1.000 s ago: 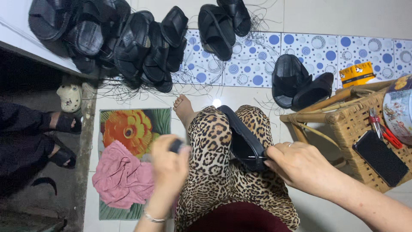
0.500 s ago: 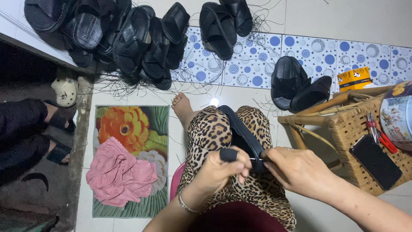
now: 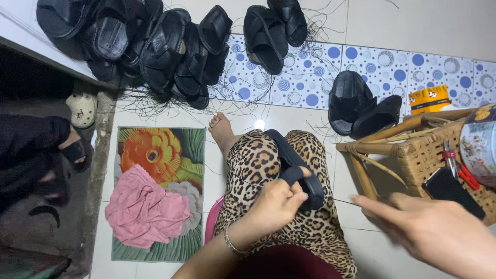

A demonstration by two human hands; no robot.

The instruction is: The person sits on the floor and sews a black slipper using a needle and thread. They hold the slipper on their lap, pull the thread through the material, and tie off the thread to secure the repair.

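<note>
A: What did the hands have, closest in?

B: The left hand [image 3: 276, 204] had its grip wrapped tight round the strap of a black sandal [image 3: 295, 168] that lay along the lap, on the leopard-print trousers [image 3: 258, 160]. The right hand [image 3: 439, 232] was off to the side, blurred, fingers stretched flat and open, holding nothing I could make out, well apart from the sandal.

A: And around it?

B: A thin dark thread [image 3: 341, 200] ran from the sandal towards the right hand. Just beside that hand stood a wicker basket [image 3: 413, 155] with a dark phone [image 3: 452, 188] and red-handled pliers [image 3: 462, 173] in it. On the left lay a pink cloth [image 3: 147, 212] on a flower-print mat [image 3: 155, 155].

A: Further out?

B: A loose pair of black sandals [image 3: 361, 106] sat on the dotted tiles beyond the basket, a yellow box [image 3: 429, 98] beside them. Farthest off, a heap of black sandals [image 3: 155, 41] lay piled amid stray threads.
</note>
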